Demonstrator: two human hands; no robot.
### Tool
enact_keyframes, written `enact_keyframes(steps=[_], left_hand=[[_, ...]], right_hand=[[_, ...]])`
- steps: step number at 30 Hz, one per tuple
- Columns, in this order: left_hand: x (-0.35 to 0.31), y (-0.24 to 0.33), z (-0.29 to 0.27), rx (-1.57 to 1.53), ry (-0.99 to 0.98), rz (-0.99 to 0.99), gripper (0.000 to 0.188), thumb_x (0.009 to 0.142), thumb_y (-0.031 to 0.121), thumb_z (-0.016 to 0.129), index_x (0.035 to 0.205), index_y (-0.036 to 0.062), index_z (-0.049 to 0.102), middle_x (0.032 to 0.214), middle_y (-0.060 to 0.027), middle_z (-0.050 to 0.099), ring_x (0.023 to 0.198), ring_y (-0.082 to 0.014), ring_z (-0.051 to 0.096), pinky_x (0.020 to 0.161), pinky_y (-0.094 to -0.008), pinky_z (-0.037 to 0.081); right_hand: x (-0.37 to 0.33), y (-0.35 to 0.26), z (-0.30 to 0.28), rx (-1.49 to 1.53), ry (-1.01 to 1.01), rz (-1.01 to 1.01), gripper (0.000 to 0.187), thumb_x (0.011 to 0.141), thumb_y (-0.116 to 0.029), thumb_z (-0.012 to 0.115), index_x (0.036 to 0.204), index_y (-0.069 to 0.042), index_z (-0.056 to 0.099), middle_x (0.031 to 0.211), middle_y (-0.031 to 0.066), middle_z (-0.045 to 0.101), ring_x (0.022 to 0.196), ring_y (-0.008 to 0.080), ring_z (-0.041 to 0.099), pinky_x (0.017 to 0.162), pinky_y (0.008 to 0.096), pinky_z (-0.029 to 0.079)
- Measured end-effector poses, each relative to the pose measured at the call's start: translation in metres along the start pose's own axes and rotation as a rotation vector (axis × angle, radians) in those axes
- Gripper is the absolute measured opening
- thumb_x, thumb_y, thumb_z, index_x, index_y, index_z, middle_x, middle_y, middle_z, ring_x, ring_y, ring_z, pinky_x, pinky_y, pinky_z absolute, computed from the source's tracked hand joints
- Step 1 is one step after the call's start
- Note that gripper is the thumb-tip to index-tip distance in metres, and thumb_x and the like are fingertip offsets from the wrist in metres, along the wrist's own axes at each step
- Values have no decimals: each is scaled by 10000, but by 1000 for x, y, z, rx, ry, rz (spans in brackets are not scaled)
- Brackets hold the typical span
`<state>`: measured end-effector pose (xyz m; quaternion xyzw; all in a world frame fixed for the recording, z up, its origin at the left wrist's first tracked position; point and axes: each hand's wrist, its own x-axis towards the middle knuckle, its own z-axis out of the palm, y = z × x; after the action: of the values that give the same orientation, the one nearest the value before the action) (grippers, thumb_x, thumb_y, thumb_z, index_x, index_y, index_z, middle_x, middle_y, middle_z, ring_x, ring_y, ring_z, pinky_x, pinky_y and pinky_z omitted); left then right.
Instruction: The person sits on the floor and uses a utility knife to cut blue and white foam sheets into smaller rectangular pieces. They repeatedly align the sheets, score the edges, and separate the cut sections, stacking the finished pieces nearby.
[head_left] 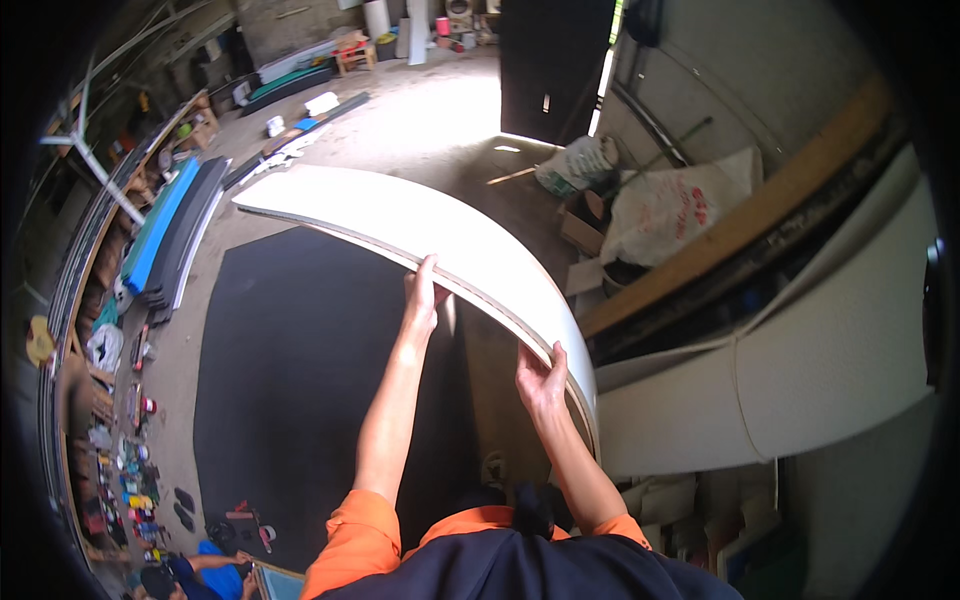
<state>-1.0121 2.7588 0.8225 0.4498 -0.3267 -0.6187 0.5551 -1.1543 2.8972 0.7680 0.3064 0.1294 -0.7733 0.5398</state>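
A long white panel (420, 225) with a layered edge is held up in front of me, looking curved across the view from the upper left down to the right. My left hand (426, 290) grips its near edge around the middle, thumb on top and fingers underneath. Further right, my right hand (542, 378) grips the same edge, its thumb also on the upper side. The fingers below the panel are mostly hidden. Beneath the panel, a large black sheet (300, 390) lies flat on the floor.
A big white roll (780, 380) tied with cord and a wooden beam (760, 210) stand close on the right. White sacks (680, 205) lie beyond. Blue and dark panels (175, 225) are stacked at left, near shelving. Another person (205, 575) is at the lower left. A dark door (550, 70) stands at the back.
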Motion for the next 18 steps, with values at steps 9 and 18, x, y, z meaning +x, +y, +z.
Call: enact_keyframes(steps=[9,18], left_hand=[[39,81,-47,-73,207,233,294,798,273,519,911,2,537,799,-93,577,697,-151,587,627,-290,510],[123,80,-43,-269,321,337,371,790,315,510,1059,63,462,1022,-78,501,929,-192,517,792,-339,435]], right_hand=[[62,92,76,-152,31,243,289,794,-156,510,981,63,485,1001,187,553,977,297,534,923,427,409],[180,125,175,-393,-124,418,255,774,-134,543,952,37,479,1016,182,526,997,292,510,929,430,404]])
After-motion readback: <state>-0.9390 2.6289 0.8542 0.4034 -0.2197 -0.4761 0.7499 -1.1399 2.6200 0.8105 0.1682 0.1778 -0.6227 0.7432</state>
